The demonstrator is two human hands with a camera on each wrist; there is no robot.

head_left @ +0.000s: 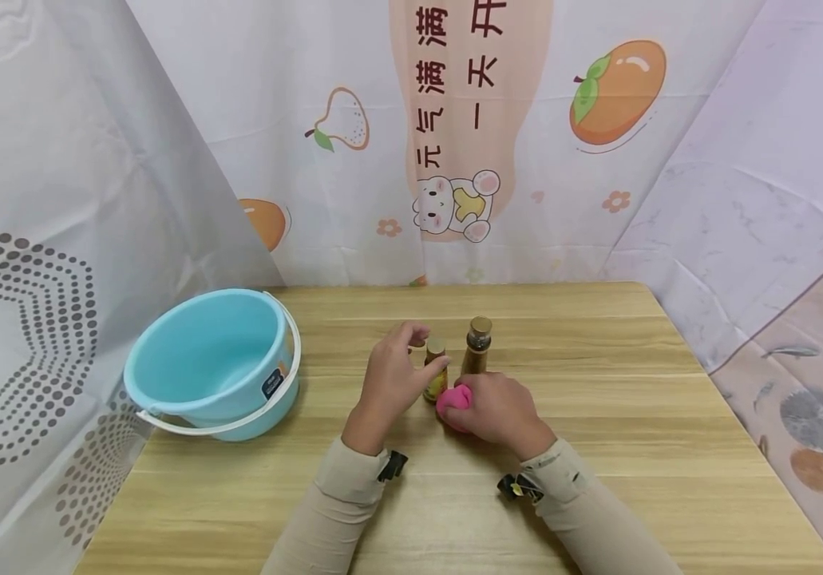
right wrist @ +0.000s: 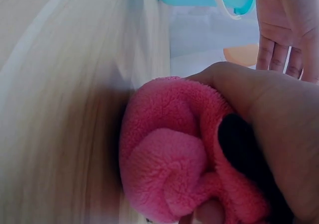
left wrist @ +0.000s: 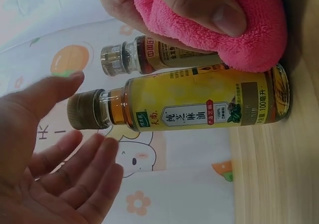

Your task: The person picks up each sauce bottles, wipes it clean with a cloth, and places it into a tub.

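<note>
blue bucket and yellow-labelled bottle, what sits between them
In the head view, the left hand, with bare tabletop between it and the blue bucket.

1. The cloth (right wrist: 164, 159) is plain bright pink.
2. The front bottle (left wrist: 189, 102) has a yellow label with green, white and red patches; its cap (left wrist: 84, 109) is brownish gold.
3. The other bottle (head_left: 479, 339) is brown under a gold-brown cap.
4. The bucket (head_left: 239, 405) is light blue, its handle (head_left: 199, 431) white.
5. The table (head_left: 598, 479) shows a yellowish wood grain.
6. The back curtain (head_left: 354, 192) is white, with orange fruits, pinkish flowers and dark brown lettering on peach.
7. The left curtain (head_left: 131, 208) carries grey-brown dots on white.
8. The sleeves (head_left: 325, 511) are beige.
</note>
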